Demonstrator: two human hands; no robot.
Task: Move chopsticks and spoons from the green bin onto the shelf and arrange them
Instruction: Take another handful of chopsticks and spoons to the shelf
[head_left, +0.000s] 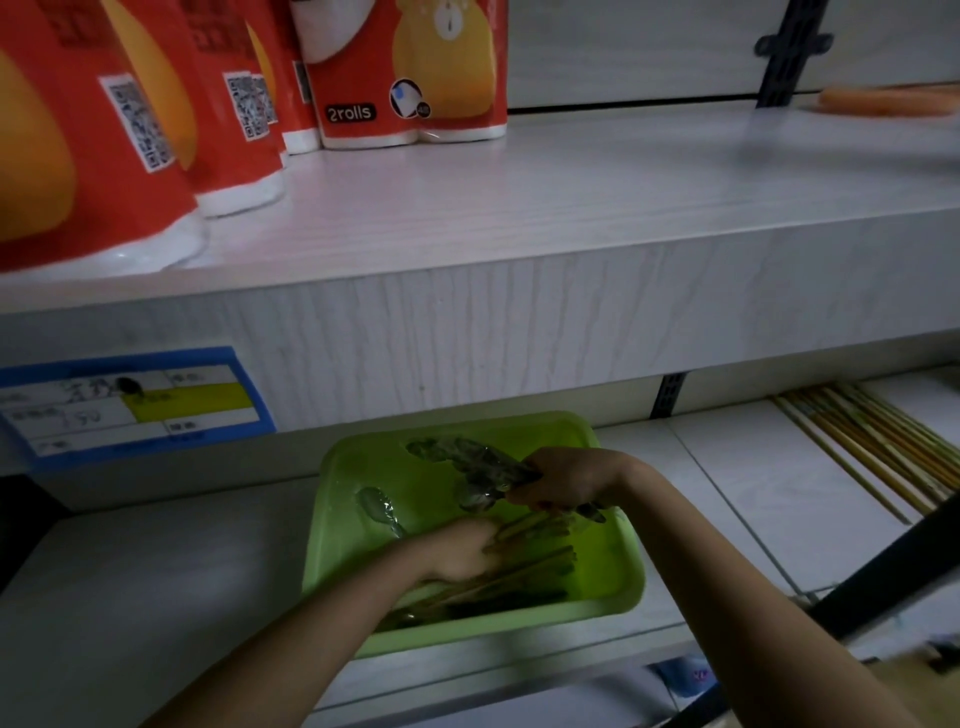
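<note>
Green bin (615, 569): on the lower shelf (130, 571), under the upper shelf (571, 182).
Right hand (563, 483): over the bin's far right part, fingers closed round a bundle of wrapped spoons (480, 467).
Left hand (460, 556): in the bin's middle, fingertips on the chopsticks (535, 564); gripping or only touching, cannot tell.
Chopsticks: aslant in the bin's near half.
Loose spoon (379, 509): wrapped, flat in the bin's left part.
Laid chopsticks (872, 447): side by side, well right of the bin.
Red roll packs (410, 67): above the bin, leftward.
Price label (130, 405): above-left of the bin.
</note>
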